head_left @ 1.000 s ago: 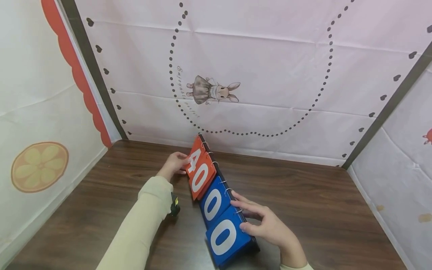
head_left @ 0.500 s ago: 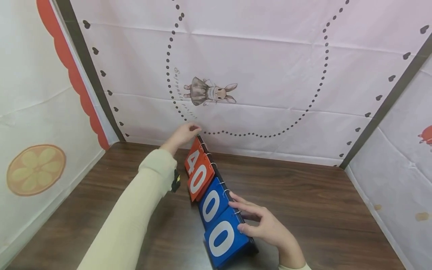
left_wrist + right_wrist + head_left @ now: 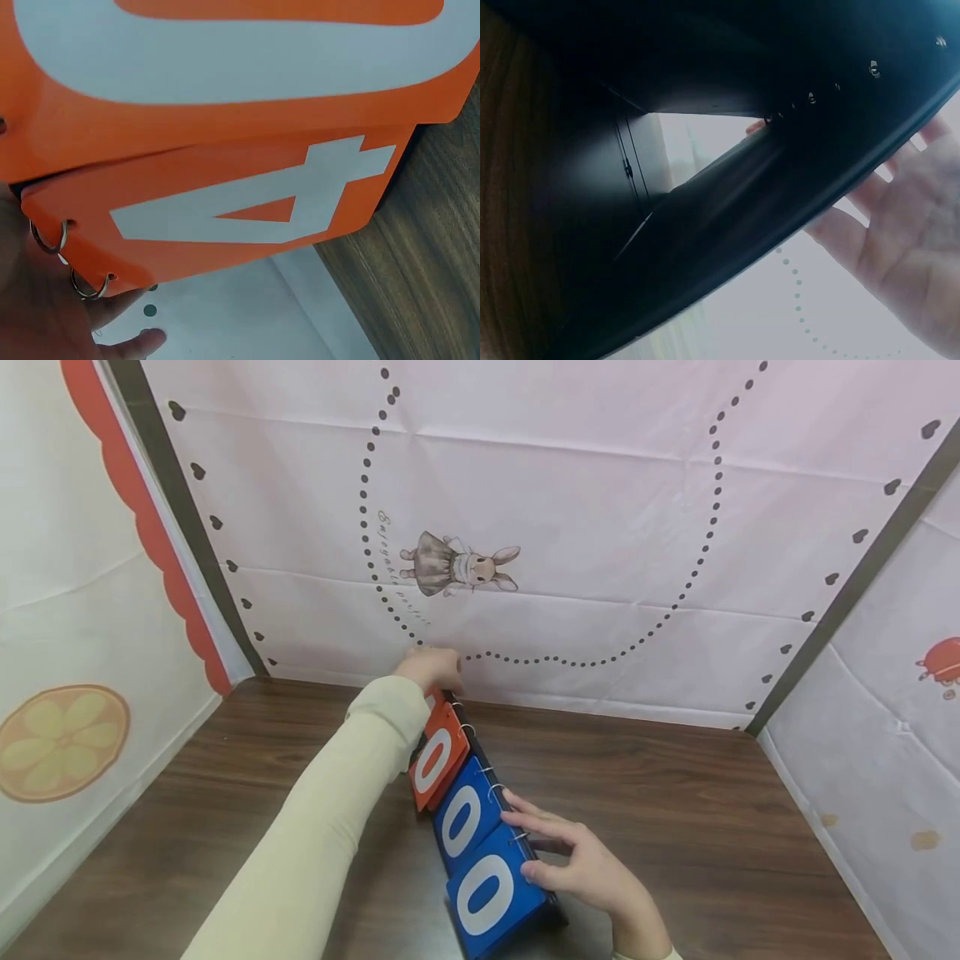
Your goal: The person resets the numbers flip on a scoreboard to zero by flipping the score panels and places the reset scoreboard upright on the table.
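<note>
A flip scoreboard (image 3: pixel 480 852) stands tent-like on the table, angled away from me. Orange number cards hang from rings at its far end, blue ones nearer. My left hand (image 3: pixel 435 667) is at the far top corner, over the orange 4 card (image 3: pixel 247 202). The left wrist view shows this hand beside the rings (image 3: pixel 90 289), one fingertip clear of the card; what its other fingers touch is hidden. My right hand (image 3: pixel 581 864) rests with thumb and fingertips along the near top edge. Its palm lies outside the black backing (image 3: pixel 727 225) in the right wrist view.
Dark wood table (image 3: pixel 660 802) surrounds the scoreboard. A printed fabric sheet (image 3: pixel 570 543) hangs behind the far table edge, close to my left hand. More fabric walls (image 3: pixel 82 610) stand on the left and right sides.
My left hand has moved from the orange card's outer side up to the far top corner, turning over so its back hides much of the 4. My right hand keeps its place.
</note>
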Motion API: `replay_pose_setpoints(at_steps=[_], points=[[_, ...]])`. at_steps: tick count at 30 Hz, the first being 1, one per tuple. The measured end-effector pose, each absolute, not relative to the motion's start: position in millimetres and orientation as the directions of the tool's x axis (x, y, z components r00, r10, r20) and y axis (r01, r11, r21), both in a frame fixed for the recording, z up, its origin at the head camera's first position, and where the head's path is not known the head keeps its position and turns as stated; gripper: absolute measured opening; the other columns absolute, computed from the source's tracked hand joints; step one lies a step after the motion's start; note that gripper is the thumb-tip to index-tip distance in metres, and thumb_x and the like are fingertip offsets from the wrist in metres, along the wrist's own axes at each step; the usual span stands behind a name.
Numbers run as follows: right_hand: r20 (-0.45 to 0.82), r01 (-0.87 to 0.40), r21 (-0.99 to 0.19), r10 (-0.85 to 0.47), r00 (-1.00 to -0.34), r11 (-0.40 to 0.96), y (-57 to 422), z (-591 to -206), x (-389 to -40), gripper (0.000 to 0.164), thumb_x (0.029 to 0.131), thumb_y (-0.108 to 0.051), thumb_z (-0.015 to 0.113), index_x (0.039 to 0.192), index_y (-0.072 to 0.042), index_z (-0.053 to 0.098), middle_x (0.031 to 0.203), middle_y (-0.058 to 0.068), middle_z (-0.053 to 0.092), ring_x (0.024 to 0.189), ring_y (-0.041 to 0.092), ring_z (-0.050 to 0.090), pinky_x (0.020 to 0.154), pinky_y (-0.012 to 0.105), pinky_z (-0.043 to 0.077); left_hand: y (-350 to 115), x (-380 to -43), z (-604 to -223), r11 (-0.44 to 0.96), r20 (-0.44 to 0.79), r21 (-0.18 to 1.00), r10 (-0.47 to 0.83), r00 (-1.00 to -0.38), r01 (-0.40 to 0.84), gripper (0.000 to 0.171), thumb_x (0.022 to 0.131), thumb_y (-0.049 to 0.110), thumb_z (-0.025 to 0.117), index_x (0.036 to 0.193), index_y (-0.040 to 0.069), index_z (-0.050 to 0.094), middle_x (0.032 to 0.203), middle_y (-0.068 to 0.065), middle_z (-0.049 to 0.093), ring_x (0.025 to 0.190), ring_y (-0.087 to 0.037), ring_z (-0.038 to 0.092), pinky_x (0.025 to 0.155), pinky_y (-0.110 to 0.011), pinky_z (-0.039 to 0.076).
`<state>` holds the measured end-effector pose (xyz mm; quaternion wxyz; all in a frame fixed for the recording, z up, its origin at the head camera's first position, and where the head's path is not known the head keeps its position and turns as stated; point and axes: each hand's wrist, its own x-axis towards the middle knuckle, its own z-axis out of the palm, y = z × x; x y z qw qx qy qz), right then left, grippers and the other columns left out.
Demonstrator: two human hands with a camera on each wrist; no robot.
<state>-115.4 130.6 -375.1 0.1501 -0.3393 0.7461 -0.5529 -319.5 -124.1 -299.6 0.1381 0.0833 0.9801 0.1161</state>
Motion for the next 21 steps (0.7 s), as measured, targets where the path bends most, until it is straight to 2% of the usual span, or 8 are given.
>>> replay_pose_setpoints(at_steps=[4, 10, 14, 19, 21], points=[[0.147, -0.337, -0.928, -0.672, -0.726, 0.161, 131, -375, -116, 0.046, 0.089, -0.016, 0.059, 0.134, -0.019, 0.050, 0.146, -0.004, 0.034, 0.125, 0.022, 0.043, 0.091, 0.043, 0.045, -124, -322, -301, 0.953, -0.264, 0.285, 0.186, -0.946, 0.108, 0.029, 0.078, 0.023, 0.068, 0.104, 0.011, 0.060, 0.095, -0.006, 0.062, 0.092, -0.026, 0.053, 0.093, -0.046, 0.034], [0.150, -0.340, -0.927, -0.674, -0.723, 0.158, 130, -374, -117, 0.047, 0.089, -0.016, 0.059, 0.134, -0.019, 0.050, 0.146, -0.004, 0.034, 0.125, 0.022, 0.043, 0.091, 0.043, 0.045, -122, -326, -299, 0.900, -0.217, 0.430, 0.178, -0.960, 0.070, 0.048, 0.078, 0.015, 0.067, 0.124, 0.008, 0.053, 0.116, -0.011, 0.058, 0.101, -0.026, 0.053, 0.092, -0.044, 0.039], [0.150, -0.339, -0.928, -0.676, -0.721, 0.156, 130, -374, -117, 0.047, 0.089, -0.016, 0.059, 0.135, -0.019, 0.050, 0.146, -0.004, 0.034, 0.126, 0.022, 0.042, 0.091, 0.043, 0.046, -123, -333, -297, 0.817, -0.162, 0.571, 0.203, -0.966, 0.076, 0.054, 0.077, 0.008, 0.070, 0.127, 0.005, 0.049, 0.124, -0.014, 0.052, 0.102, -0.028, 0.054, 0.084, -0.039, 0.046], [0.147, -0.336, -0.929, -0.674, -0.724, 0.158, 131, -376, -116, 0.047, 0.089, -0.017, 0.059, 0.135, -0.018, 0.050, 0.146, -0.005, 0.034, 0.126, 0.022, 0.043, 0.090, 0.043, 0.046, -128, -338, -293, 0.731, -0.087, 0.672, 0.238, -0.967, 0.119, 0.059, 0.075, 0.007, 0.073, 0.127, 0.003, 0.047, 0.129, -0.018, 0.049, 0.109, -0.030, 0.050, 0.089, -0.040, 0.044], [0.148, -0.336, -0.928, -0.672, -0.725, 0.159, 131, -376, -116, 0.047, 0.089, -0.016, 0.058, 0.135, -0.018, 0.050, 0.146, -0.005, 0.034, 0.125, 0.022, 0.043, 0.090, 0.043, 0.046, -129, -338, -290, 0.697, -0.081, 0.708, 0.236, -0.968, 0.110, 0.061, 0.076, 0.013, 0.073, 0.130, 0.004, 0.045, 0.130, -0.018, 0.047, 0.113, -0.030, 0.047, 0.094, -0.041, 0.040]])
